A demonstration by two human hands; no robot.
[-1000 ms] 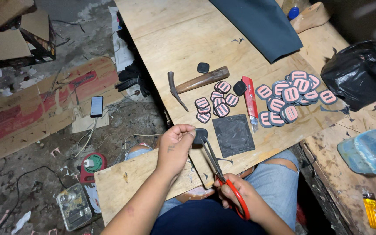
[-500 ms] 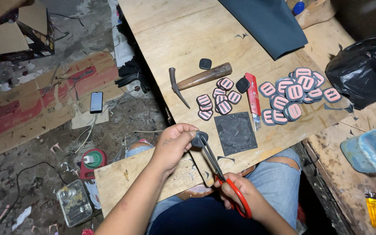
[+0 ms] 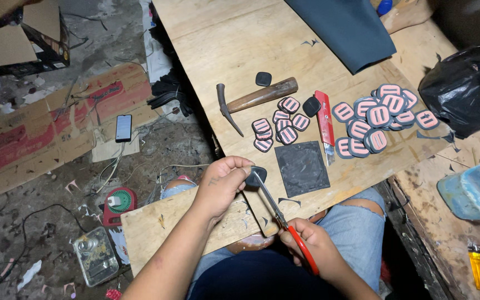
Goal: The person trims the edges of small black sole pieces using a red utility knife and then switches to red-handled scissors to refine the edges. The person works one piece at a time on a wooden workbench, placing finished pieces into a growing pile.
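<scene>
Mostly hidden, dark patch (image 3: 255,176) in left hand (image 3: 221,186) grip; right hand (image 3: 306,243) clamped on scissors (image 3: 278,214).

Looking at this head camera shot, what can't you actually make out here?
- Small black piece: mostly covered by the left hand, so its full shape is hidden.
- Scissors: the red handles are wrapped by the right hand.
- Black plastic bag: contents hidden, cut off by the right edge.
- Pink and black patches: markings too small to tell.
- Phone: screen too small.
</scene>
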